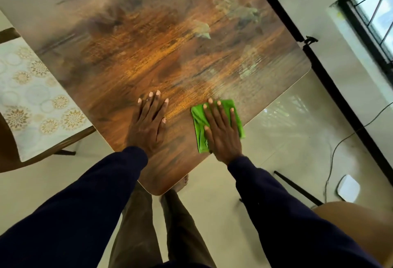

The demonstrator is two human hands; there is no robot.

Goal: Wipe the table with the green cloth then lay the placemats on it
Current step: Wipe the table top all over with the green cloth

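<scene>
Right hand (222,131): lay flat with straight fingers, pressing on the green cloth (198,116).
Green cloth: on the bench (148,44), near its 5 o'clock edge.
Left hand (148,125): flat on the bench, 9 o'clock from the cloth, holding nothing.
Placemats (32,97): on a chair (7,150), 9 o'clock of the bench.

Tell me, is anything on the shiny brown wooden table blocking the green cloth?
Nothing ahead of it. The right hand presses the folded green cloth flat; only the left hand rests on the brown wooden table beside it, not touching it.
</scene>
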